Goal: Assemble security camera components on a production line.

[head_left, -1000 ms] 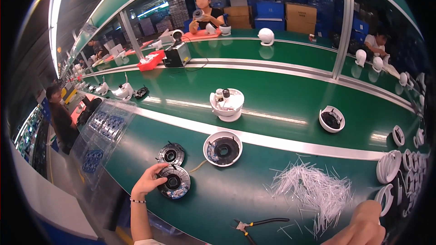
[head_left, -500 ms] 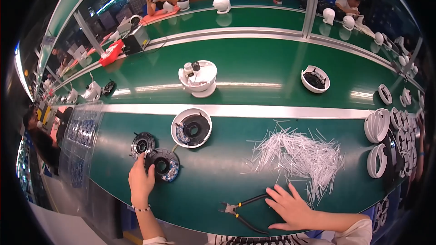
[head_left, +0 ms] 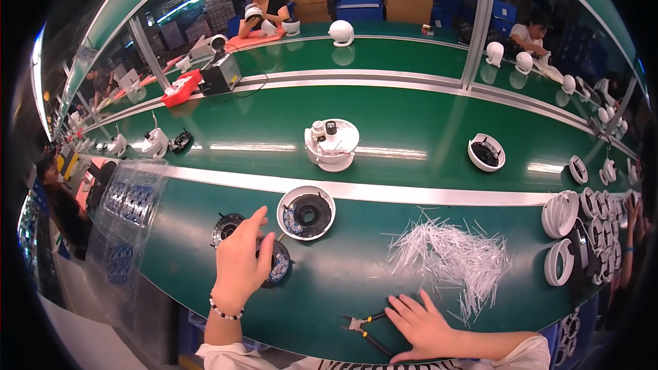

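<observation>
My left hand (head_left: 240,266) rests on a black round part (head_left: 277,264) lying on the green bench, fingers spread over it, with a second black round part (head_left: 225,226) just beyond the fingertips. A white ring housing with a black insert (head_left: 306,212) sits to the right of them. My right hand (head_left: 423,327) lies flat on the bench, fingers apart, partly covering black-handled cutting pliers (head_left: 360,324). A heap of thin white plastic strips (head_left: 449,256) lies just beyond that hand.
A white dome base with small parts (head_left: 332,144) and a white ring housing (head_left: 486,152) stand on the moving belt. White rings are stacked at the right edge (head_left: 567,233). Clear trays (head_left: 127,212) sit at left. Other people work across the line.
The view has swung so the bench sits more centred. My left hand has stayed on the black part. My right hand has come down beside the pliers and settled on them.
</observation>
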Motion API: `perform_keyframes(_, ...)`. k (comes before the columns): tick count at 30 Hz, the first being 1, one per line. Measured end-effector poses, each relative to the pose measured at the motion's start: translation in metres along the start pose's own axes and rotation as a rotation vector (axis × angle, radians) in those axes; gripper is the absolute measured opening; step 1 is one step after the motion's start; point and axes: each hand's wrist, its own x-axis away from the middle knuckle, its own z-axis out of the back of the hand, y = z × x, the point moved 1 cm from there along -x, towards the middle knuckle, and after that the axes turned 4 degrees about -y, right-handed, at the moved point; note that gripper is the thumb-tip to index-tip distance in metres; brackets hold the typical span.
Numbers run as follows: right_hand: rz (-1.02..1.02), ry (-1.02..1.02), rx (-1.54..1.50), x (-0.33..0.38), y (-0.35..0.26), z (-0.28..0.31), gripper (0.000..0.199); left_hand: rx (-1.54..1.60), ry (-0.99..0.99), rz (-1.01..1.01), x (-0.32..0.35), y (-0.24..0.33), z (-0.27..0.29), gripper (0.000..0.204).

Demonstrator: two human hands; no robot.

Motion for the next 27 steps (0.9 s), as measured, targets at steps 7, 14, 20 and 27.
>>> perform_keyframes(7,-0.062,-0.054,0.123,-0.004,-0.021,0.011,0.075,-0.024,-0.094,-0.234,-0.047,-0.005,-0.001,0.033)
perform_keyframes(14,-0.125,0.055,-0.043,-0.005,-0.005,-0.016,0.037,0.247,-0.162,-0.392,-0.159,0.006,-0.036,0.024)
perform_keyframes(20,-0.076,0.365,-0.137,-0.009,0.017,0.039,0.042,-0.270,-0.384,-0.278,-0.213,0.046,-0.113,0.032)
perform_keyframes(27,-0.275,0.582,-0.709,-0.020,0.121,0.077,0.045,-0.448,-0.559,-0.270,-0.223,0.057,-0.190,0.031)
